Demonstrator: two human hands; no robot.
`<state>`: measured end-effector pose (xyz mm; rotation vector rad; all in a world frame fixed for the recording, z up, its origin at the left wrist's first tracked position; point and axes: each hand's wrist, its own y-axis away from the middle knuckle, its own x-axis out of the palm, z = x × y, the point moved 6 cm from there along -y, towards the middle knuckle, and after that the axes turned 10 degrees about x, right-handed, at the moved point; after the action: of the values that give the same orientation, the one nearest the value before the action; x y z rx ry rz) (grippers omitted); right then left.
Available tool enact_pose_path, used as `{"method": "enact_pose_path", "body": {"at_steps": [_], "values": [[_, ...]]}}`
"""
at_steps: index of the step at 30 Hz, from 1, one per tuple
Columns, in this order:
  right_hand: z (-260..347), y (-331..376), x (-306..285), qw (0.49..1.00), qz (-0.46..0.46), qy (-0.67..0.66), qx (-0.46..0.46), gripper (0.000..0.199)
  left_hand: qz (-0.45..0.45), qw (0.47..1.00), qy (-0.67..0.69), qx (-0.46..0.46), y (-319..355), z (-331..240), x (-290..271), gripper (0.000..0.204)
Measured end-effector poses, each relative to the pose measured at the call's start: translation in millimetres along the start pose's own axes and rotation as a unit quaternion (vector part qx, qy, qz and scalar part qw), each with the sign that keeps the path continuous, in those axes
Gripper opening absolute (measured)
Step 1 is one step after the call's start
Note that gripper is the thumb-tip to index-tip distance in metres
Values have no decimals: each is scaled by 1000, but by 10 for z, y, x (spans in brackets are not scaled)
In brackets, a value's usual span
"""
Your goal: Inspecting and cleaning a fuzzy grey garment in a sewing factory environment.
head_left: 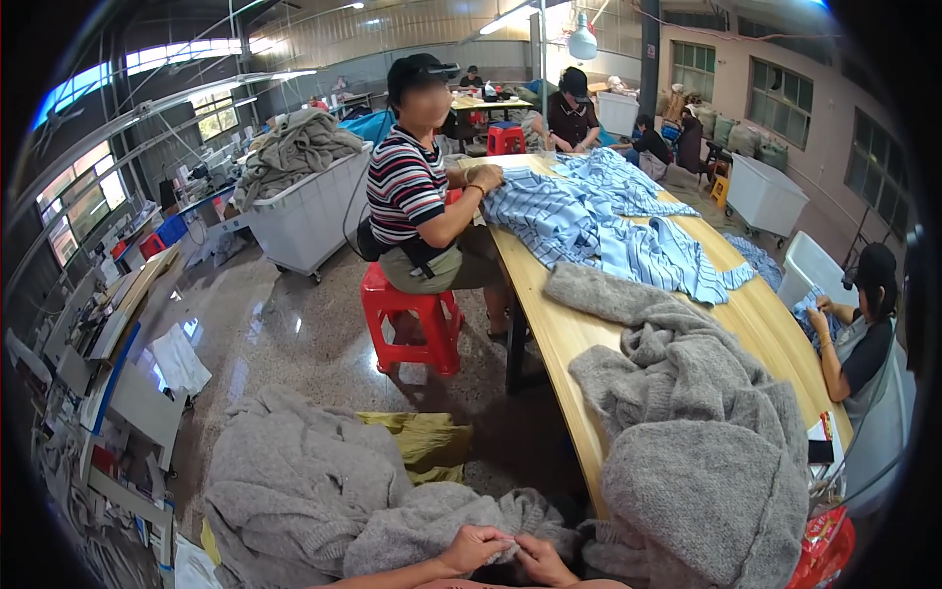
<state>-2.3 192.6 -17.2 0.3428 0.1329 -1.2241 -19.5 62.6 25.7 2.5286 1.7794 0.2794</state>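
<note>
The left hand (475,548) and the right hand (545,562) meet low in the view, their fingertips almost touching. Each is nearly closed, thumb against fingers, pinching a gathered edge of a gray knit garment (422,530). The fingertips are small and partly turned away, so it is hard to tell whether that edge is a cuff or a hem.

The garment lies directly beyond the hands, bunched up, its bulk spreading to the left of the left hand and a ribbed-looking fold rising just above the fingers. Farther left, a larger gray heap (299,471) sits against it, with a yellow sheet (422,447) showing behind.

To the right of the right hand, more gray knitwear (702,471) is piled on the wooden tabletop (559,339) and hangs over its near edge. Past this pile, blue striped garments (589,221) are spread across the tabletop. A person in a striped shirt (407,187) sits on a red stool (412,319) at the left side, hands on the blue cloth; another person (863,339) works at the right side.
</note>
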Motion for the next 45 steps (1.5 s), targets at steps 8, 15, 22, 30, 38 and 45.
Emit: {"method": "enact_pose_path", "body": {"at_steps": [8,15,22,30,38,45], "values": [[89,-12,3,985,-146,68,-67,5,-66,997,-21,46,-39,159,-69,11],[411,55,-164,959,-244,118,-84,4,-154,967,-175,104,-162,43,71,6],[379,-72,-257,962,-258,88,-28,13,-139,925,-281,213,-165,-126,212,7],[638,100,-333,984,-159,23,-83,3,-96,879,-389,257,-54,-295,60,12],[406,51,-372,974,-121,186,40,5,-130,962,-224,85,204,-61,-363,8],[1056,170,-109,951,-20,188,-245,15,-40,973,-216,68,276,-2,78,11]]}}
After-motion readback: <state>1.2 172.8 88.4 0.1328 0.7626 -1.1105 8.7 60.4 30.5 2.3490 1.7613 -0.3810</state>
